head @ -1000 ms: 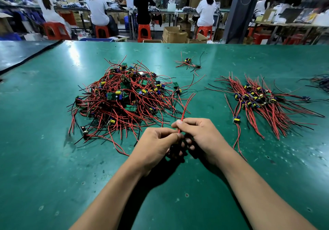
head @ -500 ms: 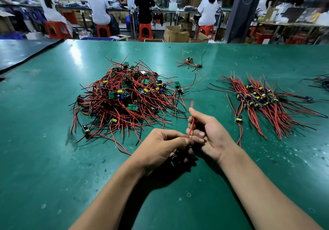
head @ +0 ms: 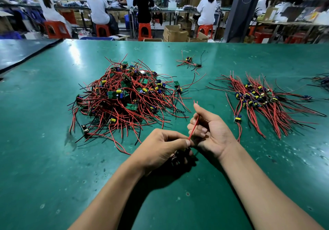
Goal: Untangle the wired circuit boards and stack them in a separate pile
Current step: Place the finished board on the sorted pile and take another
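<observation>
Pinching wire [head: 193,128] low with left grip [head: 165,147], curling right grip [head: 211,131] loosely round its upper part, over table [head: 53,158].

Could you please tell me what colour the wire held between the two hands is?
Red; the head view shows the wire clearly.

Head-worn view, facing forward and down, close over green table [head: 44,158]

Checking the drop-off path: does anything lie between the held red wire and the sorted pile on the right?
Nothing visible does. The left hand pinches the red wire, the right hand touching it; only bare table separates them from the sorted pile.
</observation>
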Motion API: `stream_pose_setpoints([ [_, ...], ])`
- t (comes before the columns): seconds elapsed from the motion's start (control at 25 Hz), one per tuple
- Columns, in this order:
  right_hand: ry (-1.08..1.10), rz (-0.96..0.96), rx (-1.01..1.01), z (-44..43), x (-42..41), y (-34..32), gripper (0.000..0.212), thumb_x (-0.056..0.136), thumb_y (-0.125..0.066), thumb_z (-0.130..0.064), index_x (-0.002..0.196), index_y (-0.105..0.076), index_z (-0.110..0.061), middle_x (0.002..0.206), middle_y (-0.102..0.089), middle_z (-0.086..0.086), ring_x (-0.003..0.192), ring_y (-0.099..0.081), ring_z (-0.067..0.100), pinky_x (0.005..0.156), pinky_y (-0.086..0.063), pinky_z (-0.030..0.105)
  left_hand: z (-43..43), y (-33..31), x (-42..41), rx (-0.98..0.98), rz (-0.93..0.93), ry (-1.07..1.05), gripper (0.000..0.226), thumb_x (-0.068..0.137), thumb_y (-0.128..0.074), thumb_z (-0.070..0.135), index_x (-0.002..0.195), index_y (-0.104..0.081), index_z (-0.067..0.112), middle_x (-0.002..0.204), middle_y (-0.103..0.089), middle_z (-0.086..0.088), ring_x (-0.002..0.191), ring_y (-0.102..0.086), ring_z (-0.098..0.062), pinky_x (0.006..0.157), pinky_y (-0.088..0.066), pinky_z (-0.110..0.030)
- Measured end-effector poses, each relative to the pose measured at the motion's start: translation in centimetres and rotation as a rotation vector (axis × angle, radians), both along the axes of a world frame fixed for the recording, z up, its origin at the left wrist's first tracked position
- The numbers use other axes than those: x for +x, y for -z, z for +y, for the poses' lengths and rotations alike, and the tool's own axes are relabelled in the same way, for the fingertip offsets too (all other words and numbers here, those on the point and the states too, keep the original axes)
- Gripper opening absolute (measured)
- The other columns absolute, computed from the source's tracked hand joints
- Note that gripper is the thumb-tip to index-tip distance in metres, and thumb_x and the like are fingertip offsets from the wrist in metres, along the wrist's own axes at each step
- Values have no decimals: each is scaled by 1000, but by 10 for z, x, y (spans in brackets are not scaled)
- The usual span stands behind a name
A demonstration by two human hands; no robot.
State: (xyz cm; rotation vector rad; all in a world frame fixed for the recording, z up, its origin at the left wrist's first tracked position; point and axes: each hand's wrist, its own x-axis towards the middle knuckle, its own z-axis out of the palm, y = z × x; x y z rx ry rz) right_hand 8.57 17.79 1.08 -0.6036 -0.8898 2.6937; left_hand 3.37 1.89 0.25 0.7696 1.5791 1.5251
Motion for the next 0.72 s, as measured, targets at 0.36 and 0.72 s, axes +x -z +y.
stream_pose_setpoints([
  [0.36,109,-25,-88,8,2,-2,32,81,-68,-20,56,-53,-7,53,-36,-2,30,-22,5,29,-21,15,0,1,-4,18,-46,-72,14,90,-61,4,83,-73,1,71,-70,-12,50,-60,-17,45,-44,-19],
  [0.72,114,-48,-5,12,5,-1,35,85,-69,-30,60,-56,-9,54,-39,-3,32,-23,4,31,-22,14,-1,1,-5,36,-67,-124,14,90,-59,2,84,-72,0,69,-68,-13,49,-59,-19,46,-45,-21],
])
